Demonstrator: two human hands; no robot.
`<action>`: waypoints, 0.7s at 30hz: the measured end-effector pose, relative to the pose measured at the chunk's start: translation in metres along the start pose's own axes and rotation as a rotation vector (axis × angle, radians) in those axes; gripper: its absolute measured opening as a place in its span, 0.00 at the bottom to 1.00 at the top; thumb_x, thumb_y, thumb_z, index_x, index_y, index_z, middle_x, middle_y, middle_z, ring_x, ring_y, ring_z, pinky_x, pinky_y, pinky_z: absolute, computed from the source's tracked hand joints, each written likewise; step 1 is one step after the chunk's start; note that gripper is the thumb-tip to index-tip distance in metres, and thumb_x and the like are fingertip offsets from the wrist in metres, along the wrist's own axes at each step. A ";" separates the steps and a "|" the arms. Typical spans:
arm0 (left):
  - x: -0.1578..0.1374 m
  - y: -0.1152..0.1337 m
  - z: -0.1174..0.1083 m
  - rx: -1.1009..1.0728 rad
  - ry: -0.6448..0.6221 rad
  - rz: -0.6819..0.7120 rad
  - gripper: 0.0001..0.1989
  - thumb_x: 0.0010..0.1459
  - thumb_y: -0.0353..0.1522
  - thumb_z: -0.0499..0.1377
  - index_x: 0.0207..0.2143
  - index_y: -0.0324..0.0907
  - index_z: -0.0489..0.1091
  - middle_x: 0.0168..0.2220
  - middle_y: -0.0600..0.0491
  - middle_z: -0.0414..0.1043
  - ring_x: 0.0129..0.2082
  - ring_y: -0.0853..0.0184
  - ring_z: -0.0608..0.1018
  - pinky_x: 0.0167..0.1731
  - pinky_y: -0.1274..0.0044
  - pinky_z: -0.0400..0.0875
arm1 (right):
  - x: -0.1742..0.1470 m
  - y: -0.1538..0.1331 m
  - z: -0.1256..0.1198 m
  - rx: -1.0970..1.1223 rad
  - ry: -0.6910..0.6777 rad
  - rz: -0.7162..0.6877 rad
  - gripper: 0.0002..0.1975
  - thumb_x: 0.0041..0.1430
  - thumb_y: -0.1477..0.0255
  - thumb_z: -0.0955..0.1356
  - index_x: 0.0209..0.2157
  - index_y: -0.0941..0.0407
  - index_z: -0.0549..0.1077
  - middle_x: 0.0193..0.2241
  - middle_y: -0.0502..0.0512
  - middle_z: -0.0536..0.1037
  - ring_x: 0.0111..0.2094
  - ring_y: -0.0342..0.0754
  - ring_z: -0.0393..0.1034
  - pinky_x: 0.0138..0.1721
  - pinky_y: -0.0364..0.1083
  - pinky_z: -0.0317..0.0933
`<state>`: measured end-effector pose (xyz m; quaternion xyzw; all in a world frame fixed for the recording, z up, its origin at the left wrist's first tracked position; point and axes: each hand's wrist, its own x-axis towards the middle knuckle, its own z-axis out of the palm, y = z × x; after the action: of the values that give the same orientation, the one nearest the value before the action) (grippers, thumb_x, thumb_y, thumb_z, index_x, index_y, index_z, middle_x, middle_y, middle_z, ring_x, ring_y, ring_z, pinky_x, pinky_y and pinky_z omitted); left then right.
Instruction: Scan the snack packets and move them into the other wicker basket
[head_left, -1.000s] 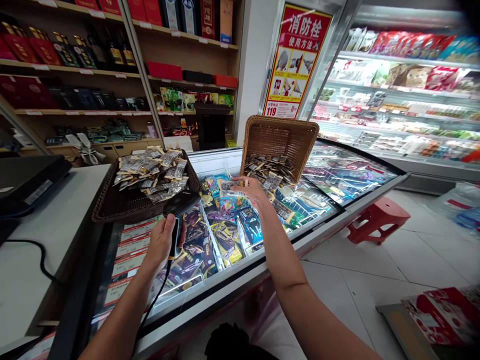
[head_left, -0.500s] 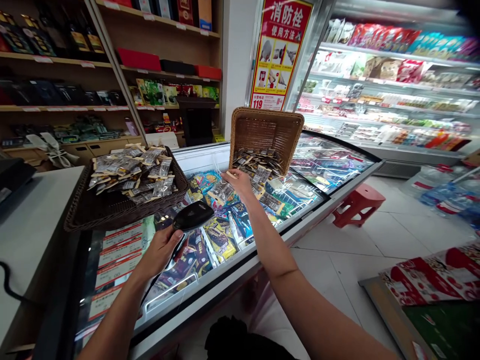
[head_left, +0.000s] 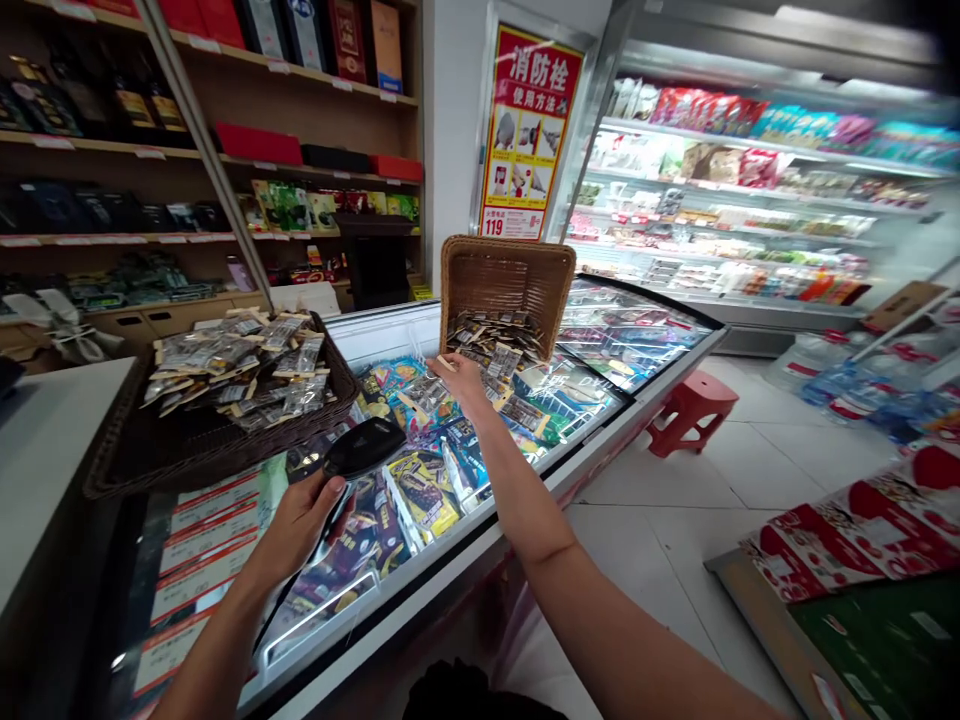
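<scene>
Over the glass-topped chest freezer (head_left: pixel 390 615), the right hand (head_left: pixel 462 380) pinches a small packet (head_left: pixel 443 364), seen nearly edge-on, between thumb and fingers, while the left hand (head_left: pixel 300 520) is closed around the handle of a black barcode scanner (head_left: pixel 365 447). Similar loose packets (head_left: pixel 525 412) lie on the glass near the right hand. Just beyond, a tan wicker basket (head_left: pixel 510 270) leans tipped toward the person, more packets inside; to the left, a dark wicker basket (head_left: pixel 112 455) carries a heaped pile. Farther right, a red stool (head_left: pixel 694 410) stands on the floor.
</scene>
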<state>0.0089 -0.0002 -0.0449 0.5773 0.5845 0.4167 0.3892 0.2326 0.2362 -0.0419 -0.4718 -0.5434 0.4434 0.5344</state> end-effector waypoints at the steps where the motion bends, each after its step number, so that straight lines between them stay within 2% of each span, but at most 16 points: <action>1: 0.002 -0.006 -0.002 -0.018 0.036 -0.001 0.33 0.58 0.65 0.56 0.24 0.45 0.69 0.14 0.53 0.68 0.12 0.67 0.67 0.16 0.75 0.61 | 0.003 -0.001 -0.004 -0.022 0.064 -0.005 0.22 0.56 0.50 0.74 0.37 0.55 0.80 0.30 0.50 0.80 0.35 0.49 0.73 0.38 0.45 0.64; 4: 0.007 -0.021 -0.010 -0.055 0.142 -0.009 0.34 0.56 0.66 0.58 0.28 0.44 0.71 0.15 0.53 0.70 0.13 0.67 0.67 0.16 0.76 0.61 | 0.013 -0.007 -0.026 -0.134 0.407 0.050 0.21 0.68 0.53 0.66 0.46 0.55 0.78 0.39 0.58 0.82 0.38 0.53 0.76 0.39 0.47 0.66; 7: 0.009 -0.022 -0.018 -0.120 0.251 -0.028 0.35 0.55 0.68 0.59 0.29 0.44 0.70 0.17 0.53 0.70 0.14 0.66 0.68 0.15 0.76 0.62 | 0.018 -0.011 -0.057 -0.202 0.775 0.224 0.21 0.75 0.61 0.58 0.58 0.55 0.72 0.47 0.66 0.81 0.46 0.59 0.78 0.44 0.52 0.68; 10: 0.008 -0.009 -0.024 -0.206 0.385 -0.041 0.36 0.52 0.69 0.61 0.31 0.44 0.70 0.18 0.53 0.70 0.18 0.64 0.72 0.15 0.76 0.63 | 0.016 -0.009 -0.079 -0.188 0.966 0.382 0.25 0.76 0.69 0.51 0.65 0.55 0.66 0.50 0.70 0.79 0.53 0.64 0.77 0.53 0.60 0.66; 14: 0.008 0.014 -0.031 -0.332 0.618 -0.020 0.37 0.46 0.69 0.64 0.33 0.45 0.69 0.19 0.54 0.70 0.20 0.62 0.74 0.15 0.76 0.64 | 0.013 -0.002 -0.090 -0.215 1.040 0.500 0.26 0.69 0.79 0.53 0.63 0.58 0.67 0.56 0.78 0.73 0.59 0.71 0.70 0.54 0.69 0.63; 17: 0.008 0.026 -0.036 -0.388 0.759 0.042 0.39 0.44 0.71 0.63 0.32 0.44 0.68 0.18 0.57 0.69 0.19 0.65 0.73 0.16 0.76 0.66 | 0.009 -0.001 -0.090 -0.234 0.984 0.489 0.28 0.66 0.82 0.53 0.63 0.56 0.66 0.56 0.76 0.72 0.62 0.72 0.68 0.59 0.75 0.56; 19: 0.006 0.029 -0.040 -0.400 0.854 0.077 0.41 0.44 0.72 0.62 0.32 0.43 0.68 0.18 0.58 0.66 0.17 0.66 0.71 0.16 0.75 0.66 | 0.006 -0.003 -0.085 -0.262 0.961 0.400 0.29 0.66 0.81 0.54 0.64 0.54 0.64 0.56 0.76 0.72 0.64 0.72 0.65 0.64 0.79 0.47; 21: 0.003 0.029 -0.045 -0.413 0.956 0.091 0.41 0.48 0.72 0.60 0.32 0.42 0.69 0.18 0.60 0.65 0.16 0.68 0.70 0.16 0.76 0.66 | 0.002 -0.006 -0.072 -0.288 1.005 0.221 0.28 0.67 0.80 0.56 0.65 0.54 0.64 0.61 0.79 0.69 0.68 0.71 0.61 0.67 0.77 0.42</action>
<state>-0.0232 0.0003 -0.0023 0.2585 0.5771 0.7567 0.1660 0.3048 0.2352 -0.0331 -0.7491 -0.2228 0.1372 0.6086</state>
